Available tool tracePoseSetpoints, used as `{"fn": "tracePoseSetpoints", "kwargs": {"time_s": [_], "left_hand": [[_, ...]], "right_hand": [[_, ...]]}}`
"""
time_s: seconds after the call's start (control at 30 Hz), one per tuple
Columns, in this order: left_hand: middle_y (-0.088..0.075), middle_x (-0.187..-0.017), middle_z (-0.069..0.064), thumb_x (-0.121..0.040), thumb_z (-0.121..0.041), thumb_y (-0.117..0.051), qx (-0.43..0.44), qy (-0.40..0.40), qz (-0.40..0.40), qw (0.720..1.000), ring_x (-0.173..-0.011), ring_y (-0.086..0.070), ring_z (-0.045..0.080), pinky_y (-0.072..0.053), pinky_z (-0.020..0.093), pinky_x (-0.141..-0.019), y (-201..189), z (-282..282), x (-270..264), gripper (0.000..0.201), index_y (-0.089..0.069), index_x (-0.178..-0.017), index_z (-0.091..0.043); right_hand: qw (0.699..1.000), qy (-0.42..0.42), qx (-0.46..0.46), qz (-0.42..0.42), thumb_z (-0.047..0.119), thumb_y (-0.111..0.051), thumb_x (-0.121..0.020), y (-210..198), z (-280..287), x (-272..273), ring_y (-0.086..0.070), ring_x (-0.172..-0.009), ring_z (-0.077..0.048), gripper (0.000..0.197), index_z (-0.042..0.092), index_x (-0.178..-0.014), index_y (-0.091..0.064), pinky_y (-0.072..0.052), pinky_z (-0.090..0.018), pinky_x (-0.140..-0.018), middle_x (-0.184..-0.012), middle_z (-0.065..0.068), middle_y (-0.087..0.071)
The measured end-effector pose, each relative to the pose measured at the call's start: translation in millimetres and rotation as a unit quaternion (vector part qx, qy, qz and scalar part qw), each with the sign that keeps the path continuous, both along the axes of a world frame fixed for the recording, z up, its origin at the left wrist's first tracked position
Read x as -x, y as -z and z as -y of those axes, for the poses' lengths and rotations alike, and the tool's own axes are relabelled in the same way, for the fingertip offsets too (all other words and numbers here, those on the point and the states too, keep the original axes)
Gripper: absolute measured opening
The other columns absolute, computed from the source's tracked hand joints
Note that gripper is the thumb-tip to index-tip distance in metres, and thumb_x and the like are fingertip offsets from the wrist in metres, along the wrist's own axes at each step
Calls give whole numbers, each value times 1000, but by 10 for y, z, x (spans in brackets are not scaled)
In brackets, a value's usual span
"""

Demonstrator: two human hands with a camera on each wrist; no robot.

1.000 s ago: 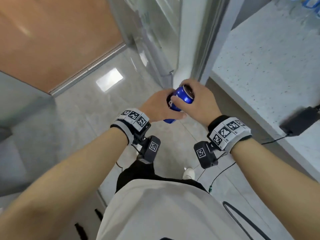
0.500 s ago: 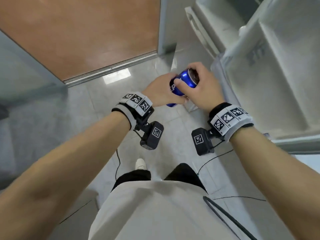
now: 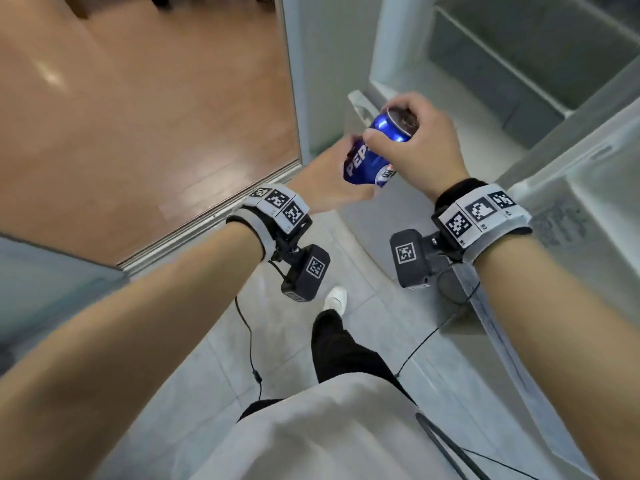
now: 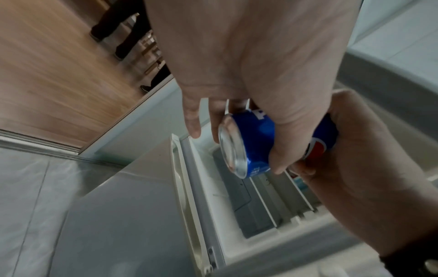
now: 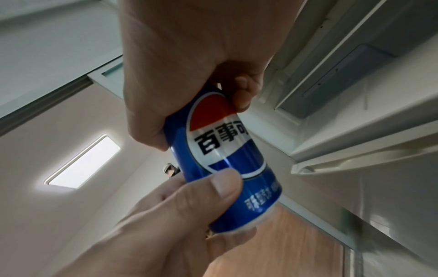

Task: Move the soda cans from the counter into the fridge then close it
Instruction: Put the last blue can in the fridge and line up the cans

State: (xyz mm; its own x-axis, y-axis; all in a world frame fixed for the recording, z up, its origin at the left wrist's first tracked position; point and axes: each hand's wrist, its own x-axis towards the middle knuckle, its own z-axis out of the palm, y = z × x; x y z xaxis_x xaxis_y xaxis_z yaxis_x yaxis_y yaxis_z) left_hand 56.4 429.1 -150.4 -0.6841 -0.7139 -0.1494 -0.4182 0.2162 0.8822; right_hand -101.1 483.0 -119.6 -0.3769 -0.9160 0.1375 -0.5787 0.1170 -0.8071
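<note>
The blue soda can point(image 3: 375, 147) is held tilted in mid-air — right hand point(image 3: 420, 143) curled round its top, left hand point(image 3: 332, 181) gripping its base — evidently steadied for the open fridge point(image 3: 519, 81).

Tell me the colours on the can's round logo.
The can has a red, white and blue logo with black characters across the white band, clearest in the right wrist view.

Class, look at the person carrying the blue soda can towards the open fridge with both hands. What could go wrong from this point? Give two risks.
1. The soda can is tilted and held only at its ends, the right hand at the top and the left hand at the base, so it might slip during a handover.
2. The open fridge door stands close to the right arm, so the arm may bump it.
</note>
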Motion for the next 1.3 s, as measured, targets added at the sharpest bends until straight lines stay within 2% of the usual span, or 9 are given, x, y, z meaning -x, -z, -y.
{"fn": "tracePoseSetpoints", "kwargs": {"time_s": [0.17,0.3,0.4,0.57,0.67,0.87,1.07,1.23,1.3], "left_hand": [[-68,-103,-7,-76,-19,-82,30,43,43,998,-76,-62,-17,-46,3,-67,-277,1121,577,58,-50,-124,-14],[-70,-113,-2,-73,-24,-82,6,67,5,998,-99,-69,4,-54,21,-88,-427,1786,963,66,-49,-129,-13],[-70,-118,1,-70,-31,-82,-21,106,-13,994,-107,-69,13,-54,36,-97,-441,2210,1254,77,-45,-135,-11],[-68,-118,7,-74,-21,-79,-48,192,-40,979,-108,-67,17,-53,33,-98,-439,2819,1699,69,-46,-134,-10],[-69,-117,8,-72,-37,-81,-44,248,-58,966,-109,-67,22,-53,39,-99,-443,3072,2025,73,-48,-132,-14],[-67,-117,-1,-67,-45,-83,0,327,-84,941,-105,-67,11,-55,35,-94,-607,3325,2639,80,-47,-133,-14],[-68,-108,-7,-80,-37,-79,46,397,-84,913,-91,-65,-1,-50,12,-68,-820,3414,3056,60,-52,-129,-15],[-66,-104,-10,-81,-31,-78,36,420,-88,902,-94,-65,-2,-55,20,-82,-895,3390,3292,44,-54,-116,-23],[-66,-109,-8,-80,-23,-79,18,381,-117,917,-100,-65,2,-56,27,-90,-876,3399,3409,43,-56,-117,-26]], "right_hand": [[999,27,19,24,54,-68,-67,-106,980,421,-63,-94,-7,44,30,-103,-61,-53,-37,-89,-97,17,-65],[997,43,42,48,54,-68,-72,-314,1551,774,-61,-89,3,48,24,-109,-62,-50,-19,-87,-98,17,-64],[997,62,16,42,59,-63,-73,-390,1863,1012,-63,-95,-5,55,25,-116,-57,-52,-31,-91,-104,15,-64],[993,118,-22,9,57,-62,-69,-437,2191,1304,-62,-103,-9,61,27,-121,-52,-50,-38,-96,-110,16,-63],[974,225,-30,-1,59,-68,-68,-532,2350,1469,-63,-98,-13,56,24,-110,-55,-51,-39,-93,-101,14,-65],[898,440,-20,-1,67,-72,-63,-784,2503,1672,-64,-91,-13,66,21,-105,-52,-55,-40,-85,-97,10,-65],[883,455,28,107,61,-79,-61,-721,2420,1828,-70,-98,-13,69,25,-116,-61,-59,-46,-87,-105,6,-72],[884,460,43,72,39,-79,-74,-773,2407,2017,-67,-83,5,35,25,-103,-66,-54,-12,-76,-93,11,-72],[892,450,43,29,38,-78,-74,-814,2435,2174,-66,-86,6,36,27,-105,-66,-52,-13,-76,-96,13,-71]]}}
